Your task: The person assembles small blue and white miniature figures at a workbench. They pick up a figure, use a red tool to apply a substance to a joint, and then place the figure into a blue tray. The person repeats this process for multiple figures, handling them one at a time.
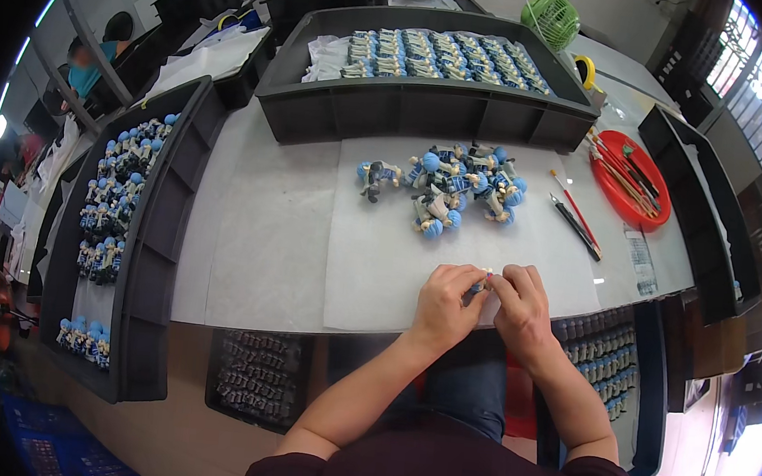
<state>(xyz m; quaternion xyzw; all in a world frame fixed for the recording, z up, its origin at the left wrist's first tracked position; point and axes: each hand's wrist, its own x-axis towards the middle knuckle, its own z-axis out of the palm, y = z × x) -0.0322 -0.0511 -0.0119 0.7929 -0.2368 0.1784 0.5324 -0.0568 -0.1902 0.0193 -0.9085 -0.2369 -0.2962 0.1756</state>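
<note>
Maroon-sleeved forearms come up from lower edge, meet at near rim of white-covered desk. Big black plastic tray at far side, rows of blue-capped figurines laid flat inside, looks like finished stock. Loose pile of blue-headed figurines mid-desk, apparently waiting. Left hand and right hand touching, fingertips pinching one small pale figurine piece, mostly hidden. Red paintbrush lies untouched.

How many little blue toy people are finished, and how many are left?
Rows of figurines already fill the far tray. Both hands, left hand and right hand, hold one small piece between them. A pile of blue-headed figurines waits on the white sheet.
</note>
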